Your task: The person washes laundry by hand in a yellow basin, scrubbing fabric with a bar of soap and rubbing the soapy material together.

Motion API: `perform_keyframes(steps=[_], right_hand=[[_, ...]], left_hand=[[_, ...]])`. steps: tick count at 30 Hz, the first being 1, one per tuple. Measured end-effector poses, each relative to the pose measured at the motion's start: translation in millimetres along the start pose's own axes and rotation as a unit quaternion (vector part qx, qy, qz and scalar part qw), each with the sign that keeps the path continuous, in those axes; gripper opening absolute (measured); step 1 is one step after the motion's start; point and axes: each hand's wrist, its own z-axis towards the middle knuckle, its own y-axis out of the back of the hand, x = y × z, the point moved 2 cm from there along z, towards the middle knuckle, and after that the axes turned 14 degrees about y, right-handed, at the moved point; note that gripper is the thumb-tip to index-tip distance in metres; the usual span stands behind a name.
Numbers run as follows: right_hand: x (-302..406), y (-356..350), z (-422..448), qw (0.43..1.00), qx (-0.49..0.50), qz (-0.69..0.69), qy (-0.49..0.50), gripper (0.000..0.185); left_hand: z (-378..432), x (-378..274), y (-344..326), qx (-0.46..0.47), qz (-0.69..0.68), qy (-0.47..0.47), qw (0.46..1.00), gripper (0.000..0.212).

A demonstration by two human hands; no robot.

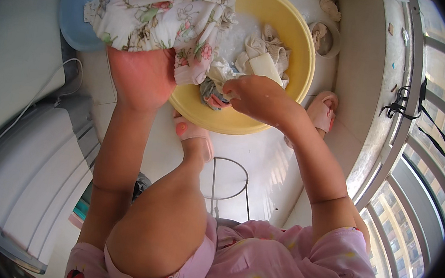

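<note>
Raised at the upper left, my left hand [141,75] is partly hidden under a white garment with a floral print [154,9], which drapes over its fingers. My right hand [257,100] reaches over the near rim of a yellow plastic basin [307,70], its fingers bent at a pale wet cloth [220,70]; whether they grip it is unclear. Close beyond that hand, a cream bar of soap [266,67] lies on beige cloth [282,51] in the basin. Sudsy water [239,35] shows behind, and a grey and pink cloth [214,97] sits near the front wall.
A blue basin [73,9] is at the upper left, partly under the floral garment. A metal-framed stool [247,182] stands below me. Slippered feet [195,130] flank the yellow basin. A ring-shaped container [332,40] is beside the right-hand ledge [355,71]; window railings lie beyond.
</note>
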Motion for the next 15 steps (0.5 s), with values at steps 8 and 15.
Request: perform_keyframes(steps=[8, 15], right_hand=[[-72, -40, 10, 0.927, -0.309, -0.177, -0.122, 0.045], [-90, -59, 17, 0.907, -0.338, -0.210, -0.141, 0.055]], left_hand=[[8, 111, 83, -0.181, 0.593, 0.048, 0.783, 0.035], [18, 171, 149, -0.196, 0.714, 0.190, 0.644, 0.041]])
